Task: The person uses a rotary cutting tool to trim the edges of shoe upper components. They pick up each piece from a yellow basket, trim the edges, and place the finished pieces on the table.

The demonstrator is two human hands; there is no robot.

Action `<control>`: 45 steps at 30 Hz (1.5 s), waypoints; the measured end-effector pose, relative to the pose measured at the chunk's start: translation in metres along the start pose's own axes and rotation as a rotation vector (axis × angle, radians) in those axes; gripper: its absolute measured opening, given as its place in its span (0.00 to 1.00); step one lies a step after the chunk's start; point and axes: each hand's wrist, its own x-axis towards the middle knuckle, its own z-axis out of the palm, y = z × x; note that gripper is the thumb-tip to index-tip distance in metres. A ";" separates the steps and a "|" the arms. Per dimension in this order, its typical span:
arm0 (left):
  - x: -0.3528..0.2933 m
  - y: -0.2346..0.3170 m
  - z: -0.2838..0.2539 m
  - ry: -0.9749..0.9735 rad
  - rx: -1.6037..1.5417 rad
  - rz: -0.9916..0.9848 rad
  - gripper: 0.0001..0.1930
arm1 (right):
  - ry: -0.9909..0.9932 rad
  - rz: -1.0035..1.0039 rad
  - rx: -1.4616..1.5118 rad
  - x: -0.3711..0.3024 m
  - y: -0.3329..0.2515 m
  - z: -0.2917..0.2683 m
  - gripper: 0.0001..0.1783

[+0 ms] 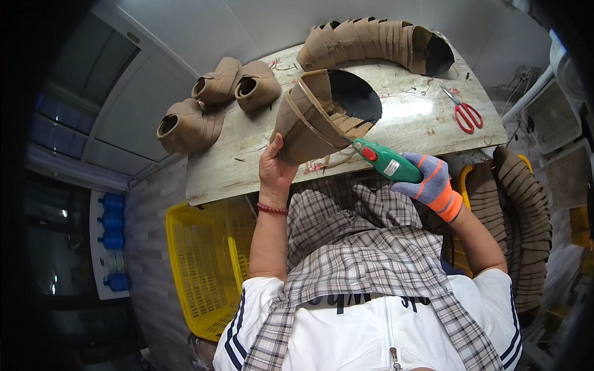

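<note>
My left hand [275, 167], bare with a red bead bracelet at the wrist, grips the near left side of a brown shaped fabric piece [306, 133]. The piece looks like a shoe upper, with perforated lining and a black inside, and is tilted over the table's front edge. My right hand [427, 179], in a grey and orange glove, is closed around a green handheld power tool [393, 166] with a red button. The tool's tip meets the piece's lower right edge; its exact contact is too small to make out.
On the pale worktable [241, 170] lie red-handled scissors [467, 117] at right and a long nested row of brown pieces [365, 46] behind. Several single brown pieces [189, 127] stand at left. A yellow crate [198, 266] is below left; more nested pieces [526, 216] hang at right.
</note>
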 end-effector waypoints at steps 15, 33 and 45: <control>-0.012 -0.026 0.031 -0.035 0.649 0.269 0.12 | 0.049 0.456 0.478 0.029 -0.014 0.011 0.26; -0.024 -0.034 -0.004 -0.360 2.000 0.749 0.12 | 0.065 0.688 0.704 0.055 -0.015 0.007 0.20; 0.005 0.072 -0.034 0.018 2.204 1.025 0.16 | 0.137 0.684 0.685 0.042 0.031 -0.001 0.20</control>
